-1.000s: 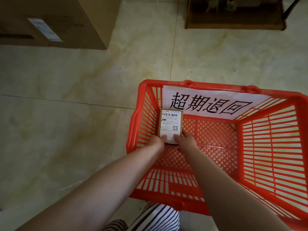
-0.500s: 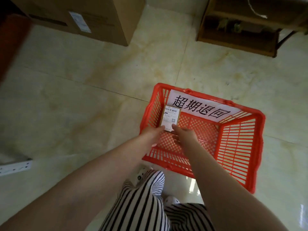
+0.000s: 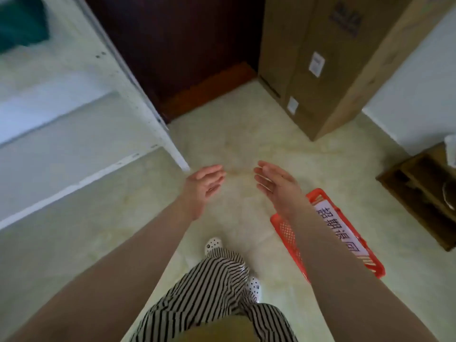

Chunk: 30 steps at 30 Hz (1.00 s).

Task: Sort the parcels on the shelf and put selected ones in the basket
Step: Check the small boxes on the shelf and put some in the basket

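Note:
The red plastic basket point(image 3: 291, 233) with a white paper sign stands on the floor at the right, mostly hidden behind my right forearm. Its inside and the small labelled parcel are hidden from view. My left hand point(image 3: 203, 186) and my right hand point(image 3: 274, 182) are raised over the floor, left of the basket, palms facing each other, fingers apart and holding nothing. The white metal shelf point(image 3: 138, 95) fills the left side; a dark green item lies blurred on it at the top left corner.
A tall cardboard box point(image 3: 320, 65) stands at the back right against a white wall. A dark wooden door point(image 3: 177, 45) is behind the shelf. A low wooden rack point(image 3: 424, 193) sits at the far right. My striped trouser legs and white shoes point(image 3: 213, 244) are below.
Both hands let go of the small parcel in the basket and lifted away. The view swung left from the basket to the shelf, door and tall box.

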Motion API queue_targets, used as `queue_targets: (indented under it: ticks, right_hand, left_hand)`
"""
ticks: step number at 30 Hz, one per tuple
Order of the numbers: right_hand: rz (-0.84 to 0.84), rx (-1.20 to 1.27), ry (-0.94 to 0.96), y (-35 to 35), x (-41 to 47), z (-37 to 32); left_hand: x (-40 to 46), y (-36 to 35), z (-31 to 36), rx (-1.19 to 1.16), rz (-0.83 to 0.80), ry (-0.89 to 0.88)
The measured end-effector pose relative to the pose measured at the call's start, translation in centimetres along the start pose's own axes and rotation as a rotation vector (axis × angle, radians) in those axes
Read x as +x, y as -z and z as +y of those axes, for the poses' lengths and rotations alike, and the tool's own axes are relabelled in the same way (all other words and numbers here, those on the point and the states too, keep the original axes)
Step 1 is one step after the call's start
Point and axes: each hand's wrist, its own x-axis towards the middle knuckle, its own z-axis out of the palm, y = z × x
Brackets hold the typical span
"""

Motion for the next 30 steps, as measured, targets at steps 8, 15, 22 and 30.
queue_targets:
  ticks: [8, 15, 22, 30]
  right_hand:
    - [-0.328, -0.241, -0.064, -23.3, -3.2, 1.3]
    - [-0.527, -0.352, -0.074, -44.8, -6.2, 8.8]
    - [-0.628, -0.304, -0.143, -66.9, -11.6, 17.5]
    - [-0.690, -0.388, -0.210, -85.7, -17.5, 23.9]
  left_hand:
    - [-10.8, 17.7, 5.7, -0.355, 0.288, -0.168]
    - [-18.6, 37.4, 8.5, -0.547, 0.474, -0.313]
    - [-27.5, 56.9, 13.3, -0.632, 0.603, -0.460]
    - [-33.7, 72.0, 18.3, -0.798, 0.742, -0.490]
